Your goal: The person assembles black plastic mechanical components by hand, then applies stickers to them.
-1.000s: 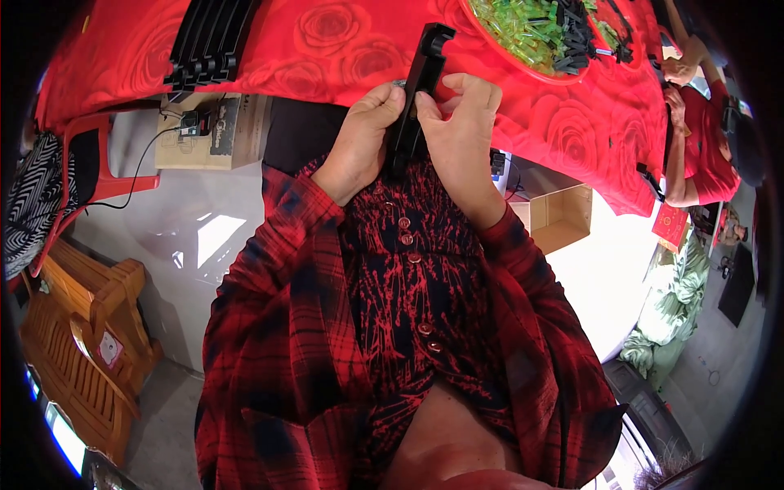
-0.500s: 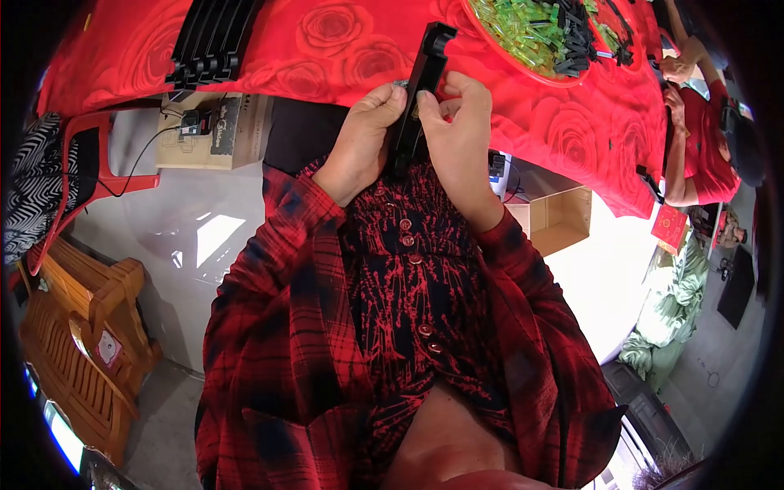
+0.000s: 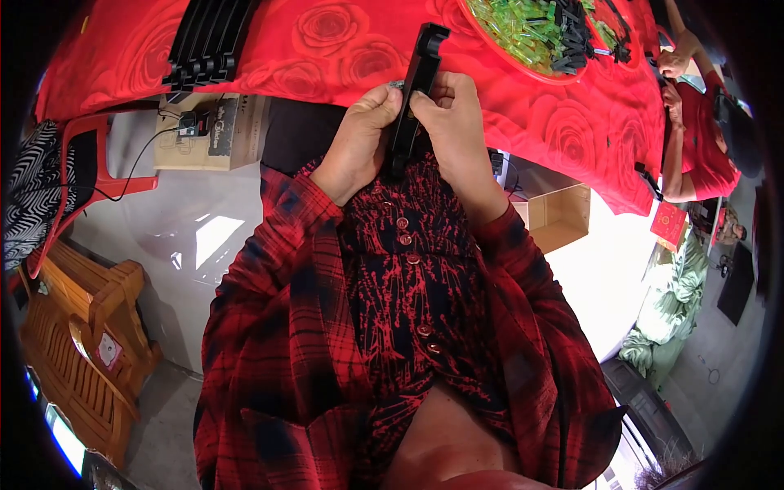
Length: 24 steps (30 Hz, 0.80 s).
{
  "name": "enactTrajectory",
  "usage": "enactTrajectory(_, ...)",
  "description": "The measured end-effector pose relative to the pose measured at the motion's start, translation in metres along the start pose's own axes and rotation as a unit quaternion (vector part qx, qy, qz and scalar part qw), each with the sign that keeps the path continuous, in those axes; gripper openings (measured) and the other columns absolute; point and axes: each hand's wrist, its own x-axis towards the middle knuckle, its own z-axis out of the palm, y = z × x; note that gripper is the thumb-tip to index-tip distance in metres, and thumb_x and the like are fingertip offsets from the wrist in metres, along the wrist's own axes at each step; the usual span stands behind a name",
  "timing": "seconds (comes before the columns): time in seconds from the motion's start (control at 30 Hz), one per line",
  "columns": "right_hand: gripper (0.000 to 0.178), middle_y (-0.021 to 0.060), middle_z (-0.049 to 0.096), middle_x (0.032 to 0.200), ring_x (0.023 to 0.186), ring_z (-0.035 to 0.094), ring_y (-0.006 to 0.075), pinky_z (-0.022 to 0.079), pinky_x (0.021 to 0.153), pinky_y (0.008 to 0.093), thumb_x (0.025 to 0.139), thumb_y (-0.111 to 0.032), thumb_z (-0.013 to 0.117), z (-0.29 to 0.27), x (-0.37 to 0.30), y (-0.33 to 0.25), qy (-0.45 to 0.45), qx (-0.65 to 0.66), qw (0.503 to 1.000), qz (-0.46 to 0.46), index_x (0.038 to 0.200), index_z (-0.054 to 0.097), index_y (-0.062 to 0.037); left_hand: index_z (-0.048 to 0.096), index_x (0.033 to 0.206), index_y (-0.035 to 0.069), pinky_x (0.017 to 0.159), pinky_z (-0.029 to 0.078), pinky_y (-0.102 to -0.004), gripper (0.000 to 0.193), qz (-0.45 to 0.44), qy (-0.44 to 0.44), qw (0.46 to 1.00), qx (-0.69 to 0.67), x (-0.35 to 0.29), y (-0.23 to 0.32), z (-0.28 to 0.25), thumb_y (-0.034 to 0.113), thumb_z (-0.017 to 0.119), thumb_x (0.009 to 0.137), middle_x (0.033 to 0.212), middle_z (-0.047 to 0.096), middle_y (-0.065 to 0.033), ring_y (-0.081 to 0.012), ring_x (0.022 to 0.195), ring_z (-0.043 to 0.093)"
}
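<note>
A long black plastic bar point(image 3: 423, 72) with a hooked upper end stands nearly upright between my hands, just off the table edge. My left hand point(image 3: 359, 135) grips it from the left, thumb and fingers closed near its middle. A small greyish piece point(image 3: 396, 84) shows at those fingertips, too small to make out. From the right, my right hand point(image 3: 457, 122) presses its thumb on the bar, with the fingers curled behind. Whether a small part lies under that thumb is hidden. The bar's lower end hangs before my dark patterned clothing.
Several similar black bars point(image 3: 214, 41) lie side by side on the red rose-patterned tablecloth point(image 3: 327, 28). A red tray point(image 3: 563, 80) at the right holds green, yellow and black small pieces. Open cardboard boxes point(image 3: 563, 219) stand below. A co-worker in red point(image 3: 706, 155) sits at far right.
My right hand has shifted slightly left, and its thumb has moved onto the bar while the fingers curl in. The bar and my left hand have barely moved.
</note>
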Motion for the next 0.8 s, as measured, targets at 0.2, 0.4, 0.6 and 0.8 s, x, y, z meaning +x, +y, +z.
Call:
enactTrajectory(0.2, 0.036, 0.0158, 0.058, 0.102, 0.087, 0.063, 0.0228, 0.053, 0.076, 0.0359, 0.084, -0.004, 0.07, 0.001, -0.015, -0.008, 0.043, -0.155, 0.981, -0.11, 0.114, 0.052, 0.0055, 0.06, 0.117, 0.002, 0.084, 0.052, -0.0264, 0.025, -0.017, -0.001, 1.0, 0.001, -0.004, 0.006, 0.014, 0.022, 0.049, 0.107, 0.101, 0.066, -0.0022, -0.0101, 0.091, 0.063)
enactTrajectory(0.4, 0.025, 0.0195, 0.054, 0.104, 0.086, 0.061, 0.0352, 0.051, 0.072, 0.0422, 0.088, -0.007, 0.068, -0.006, -0.017, -0.011, 0.031, -0.322, 0.906, -0.271, 0.11, 0.059, -0.002, 0.06, 0.114, 0.002, 0.082, 0.053, -0.0271, 0.025, -0.016, 0.019, 1.0, -0.018, -0.001, 0.005, 0.008, 0.023, 0.051, 0.106, 0.101, 0.066, -0.003, -0.0112, 0.09, 0.064)
enactTrajectory(0.6, 0.014, 0.0165, 0.057, 0.096, 0.079, 0.062, 0.0366, 0.051, 0.067, 0.0447, 0.09, -0.006, 0.064, -0.005, -0.016, -0.014, 0.02, -0.352, 0.873, -0.336, 0.104, 0.062, -0.003, 0.06, 0.115, 0.002, 0.08, 0.053, -0.0267, 0.023, -0.013, 0.031, 0.999, -0.025, -0.003, 0.007, 0.013, 0.021, 0.051, 0.106, 0.099, 0.066, -0.0027, -0.0107, 0.089, 0.063)
enactTrajectory(0.8, 0.013, 0.0182, 0.055, 0.103, 0.082, 0.062, 0.0371, 0.052, 0.068, 0.0444, 0.09, -0.003, 0.062, -0.007, -0.017, -0.016, -0.012, -0.386, 0.862, -0.329, 0.103, 0.061, -0.0015, 0.06, 0.116, 0.002, 0.081, 0.053, -0.0263, 0.023, -0.008, 0.029, 0.999, -0.015, -0.003, 0.007, 0.012, 0.02, 0.05, 0.106, 0.1, 0.066, -0.0024, -0.0099, 0.088, 0.063)
